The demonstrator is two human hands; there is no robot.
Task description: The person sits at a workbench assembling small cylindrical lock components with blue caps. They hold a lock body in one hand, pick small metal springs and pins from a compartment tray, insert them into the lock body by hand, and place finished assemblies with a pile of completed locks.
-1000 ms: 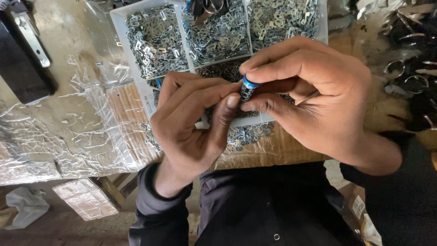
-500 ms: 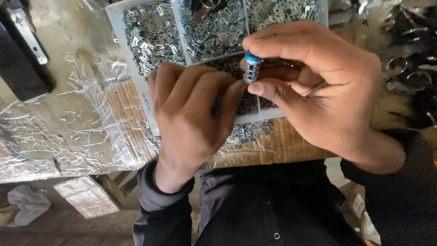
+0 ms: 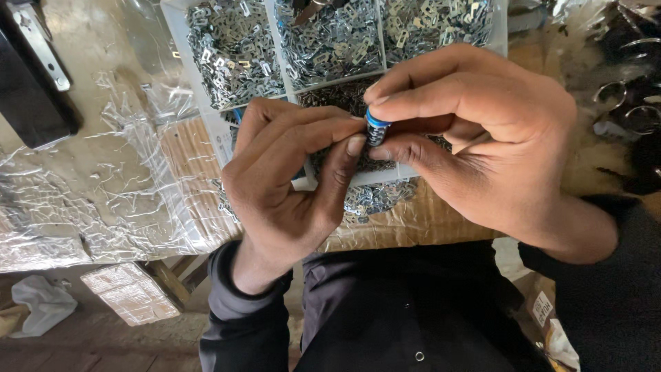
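Observation:
Between the fingertips of both hands sits a small cylindrical part (image 3: pixel 376 129) with a blue ring and a dark body. My right hand (image 3: pixel 482 131) pinches it from above and below with forefinger and thumb. My left hand (image 3: pixel 289 179) meets it from the left, its thumb and fingers touching the part. Both hands hover over a white compartment tray (image 3: pixel 180 41) filled with several small shiny metal pieces (image 3: pixel 231 52). Much of the part is hidden by my fingers.
Crinkled clear plastic sheet (image 3: pixel 103 193) covers the bench at left. A black object with a metal bracket (image 3: pixel 34 76) lies at the far left. Metal rings (image 3: pixel 623 103) lie at right. Loose metal pieces (image 3: pixel 372 196) spill onto cardboard below the tray.
Both hands stay joined on the small blue-ringed part, with slight shifts of the fingers and of the view. The left thumb now presses nearer the part.

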